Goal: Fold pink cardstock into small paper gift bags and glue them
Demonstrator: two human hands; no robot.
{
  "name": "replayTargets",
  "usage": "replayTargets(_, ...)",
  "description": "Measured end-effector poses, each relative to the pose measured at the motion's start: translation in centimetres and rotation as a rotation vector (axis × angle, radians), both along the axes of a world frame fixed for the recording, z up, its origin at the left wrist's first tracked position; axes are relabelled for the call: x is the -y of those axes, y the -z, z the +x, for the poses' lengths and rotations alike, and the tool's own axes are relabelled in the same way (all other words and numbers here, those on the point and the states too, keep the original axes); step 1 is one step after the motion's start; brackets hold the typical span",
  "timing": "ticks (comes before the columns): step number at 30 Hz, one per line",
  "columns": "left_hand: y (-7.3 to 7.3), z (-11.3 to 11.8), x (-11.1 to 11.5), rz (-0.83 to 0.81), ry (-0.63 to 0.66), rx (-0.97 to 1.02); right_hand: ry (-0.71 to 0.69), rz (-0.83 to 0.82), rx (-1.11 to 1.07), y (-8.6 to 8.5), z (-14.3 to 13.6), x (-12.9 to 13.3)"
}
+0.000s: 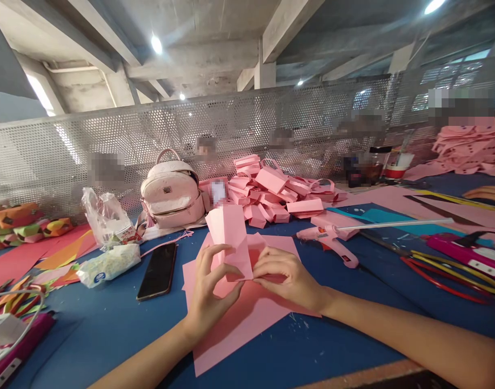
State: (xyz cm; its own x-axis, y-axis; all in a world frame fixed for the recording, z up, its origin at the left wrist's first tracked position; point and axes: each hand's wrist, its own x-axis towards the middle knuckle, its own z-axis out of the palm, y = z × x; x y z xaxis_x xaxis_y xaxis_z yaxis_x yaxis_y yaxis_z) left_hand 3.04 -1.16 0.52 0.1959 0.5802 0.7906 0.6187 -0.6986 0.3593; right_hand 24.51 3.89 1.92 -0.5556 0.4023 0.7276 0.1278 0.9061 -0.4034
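A folded pink paper piece (235,232), shaped like a small open box or bag, stands tilted between my two hands. My left hand (210,286) curls round its left side, with the thumb and a finger at the lower edge. At the lower right corner, my right hand (286,275) pinches the same piece, its fingers pressed together. What lies under the right fingertips is hidden. Beneath both hands, flat pink paper sheets (227,337) are spread on the blue table (150,340).
Behind is a pile of folded pink paper boxes (272,186) beside a pink backpack (170,189). A pink glue gun (332,242) and scissors (454,270) lie to the right. Leftward are a phone (158,270), a tissue pack (109,265) and a power strip (20,346).
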Motion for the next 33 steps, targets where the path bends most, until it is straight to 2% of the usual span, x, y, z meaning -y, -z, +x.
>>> replayTargets(9, 0.12, 0.00, -0.12, 0.006, -0.033, -0.024, -0.008, 0.003, -0.011, 0.05, -0.06, -0.02)
replayTargets(23, 0.20, -0.01, -0.10, 0.006, 0.023, 0.009, -0.018, 0.001, -0.026, 0.57, 0.03, -0.19)
replayTargets(30, 0.34, -0.05, -0.24, 0.001, 0.010, 0.012, 0.046, -0.053, -0.031, 0.27, 0.11, -0.06)
replayTargets(33, 0.37, -0.08, -0.27, 0.008, 0.008, 0.003, 0.071, -0.010, -0.019, 0.01, 0.17, 0.08)
